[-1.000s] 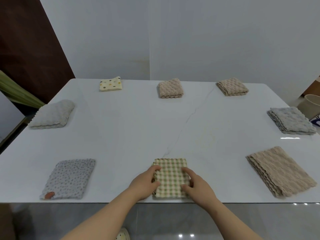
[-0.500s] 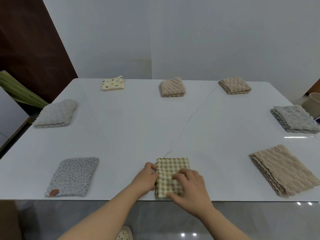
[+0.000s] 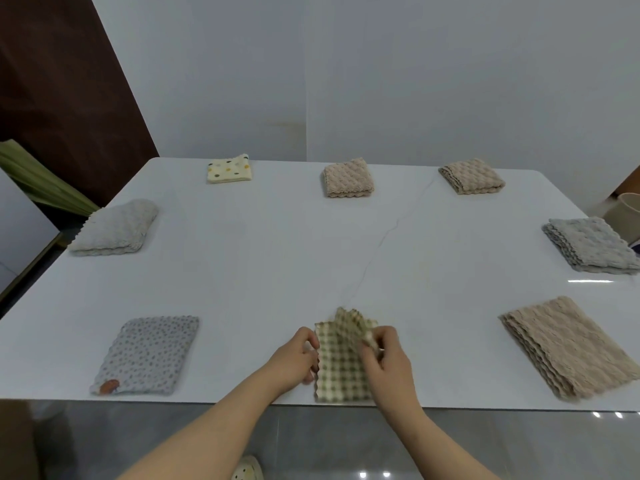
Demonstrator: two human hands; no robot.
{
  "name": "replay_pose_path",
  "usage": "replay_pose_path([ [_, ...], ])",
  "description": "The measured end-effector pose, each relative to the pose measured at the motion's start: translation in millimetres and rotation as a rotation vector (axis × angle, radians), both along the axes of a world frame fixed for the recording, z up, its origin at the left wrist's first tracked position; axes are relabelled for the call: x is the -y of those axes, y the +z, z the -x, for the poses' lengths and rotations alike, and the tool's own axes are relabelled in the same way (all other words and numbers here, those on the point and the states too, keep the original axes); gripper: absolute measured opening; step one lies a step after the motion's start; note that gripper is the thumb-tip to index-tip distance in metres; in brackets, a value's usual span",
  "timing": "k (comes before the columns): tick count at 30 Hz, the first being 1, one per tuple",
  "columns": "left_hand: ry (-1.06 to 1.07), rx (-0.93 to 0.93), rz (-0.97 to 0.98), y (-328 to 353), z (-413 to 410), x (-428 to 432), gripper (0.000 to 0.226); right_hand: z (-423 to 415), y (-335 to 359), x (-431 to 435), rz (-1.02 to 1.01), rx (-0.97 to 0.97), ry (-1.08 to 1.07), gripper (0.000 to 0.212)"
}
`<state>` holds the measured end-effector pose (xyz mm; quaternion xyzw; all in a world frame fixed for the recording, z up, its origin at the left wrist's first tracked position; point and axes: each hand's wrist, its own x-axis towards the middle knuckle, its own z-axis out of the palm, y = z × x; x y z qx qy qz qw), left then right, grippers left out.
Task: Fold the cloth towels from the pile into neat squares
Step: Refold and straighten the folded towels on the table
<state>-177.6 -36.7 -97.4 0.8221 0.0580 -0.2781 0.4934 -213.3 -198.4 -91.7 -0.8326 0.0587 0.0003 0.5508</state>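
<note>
A green-and-cream checked towel [image 3: 341,365] lies folded at the near edge of the white table [image 3: 311,258]. My right hand [image 3: 389,362] pinches its upper right corner and has lifted the top layer, so that corner stands up off the table. My left hand [image 3: 294,358] holds the towel's left edge with curled fingers. Both forearms reach in from the bottom of the head view.
Folded towels ring the table: grey dotted [image 3: 149,355] near left, white fluffy [image 3: 114,226] left, cream spotted [image 3: 229,168] far left, two beige [image 3: 348,178] [image 3: 472,176] at the back, grey [image 3: 592,249] right, beige [image 3: 568,344] near right. A pale bin [image 3: 627,216] stands beyond the right edge.
My right hand went from lying on the towel to pinching its upper right corner and lifting the top layer. My left hand stayed at the left edge.
</note>
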Motion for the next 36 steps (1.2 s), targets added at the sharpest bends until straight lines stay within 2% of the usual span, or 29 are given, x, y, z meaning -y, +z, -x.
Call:
replay_pose_path([
  [2, -0.013, 0.002, -0.023, 1, -1, 1, 0.024, 0, -6, -1, 0.180, -0.043, 0.178, 0.013],
  [4, -0.006, -0.006, -0.034, 1, -2, 3, 0.028, 1, -11, 0, 0.352, -0.054, 0.312, 0.028],
  [5, 0.006, -0.014, -0.030, 1, -3, 4, 0.030, 2, -11, 1, 0.358, -0.048, 0.306, 0.032],
  [8, 0.012, -0.014, -0.025, 1, -3, 6, 0.033, 3, -9, 6, 0.315, -0.011, 0.146, 0.026],
  [11, -0.007, 0.014, -0.015, -1, -2, 8, 0.012, -2, -9, 13, 0.406, -0.084, 0.010, 0.012],
  [12, -0.011, 0.024, -0.018, -1, -2, 9, 0.008, -4, -11, 15, 0.413, -0.153, -0.027, 0.023],
  [15, -0.042, 0.093, -0.089, -3, -2, 10, 0.017, -7, -13, 21, 0.271, -0.307, -0.100, 0.046],
  [20, -0.039, 0.228, -0.304, -9, 3, 9, 0.009, -10, -14, 24, 0.309, -0.326, -0.053, 0.042],
  [24, 0.057, 0.243, -0.253, -9, 3, 12, 0.022, -9, -8, 25, 0.338, -0.270, 0.053, 0.054],
  [26, -0.070, 0.216, -0.238, -5, 2, 11, 0.042, -7, -5, 26, 0.436, -0.284, 0.185, 0.058],
  [29, -0.311, 0.147, -0.347, 0, -1, 7, 0.069, -10, -1, 30, 0.540, -0.357, 0.312, 0.063],
  [36, -0.437, 0.108, -0.517, 3, -8, 9, 0.105, -24, 3, 35, 0.487, -0.498, 0.400, 0.091],
])
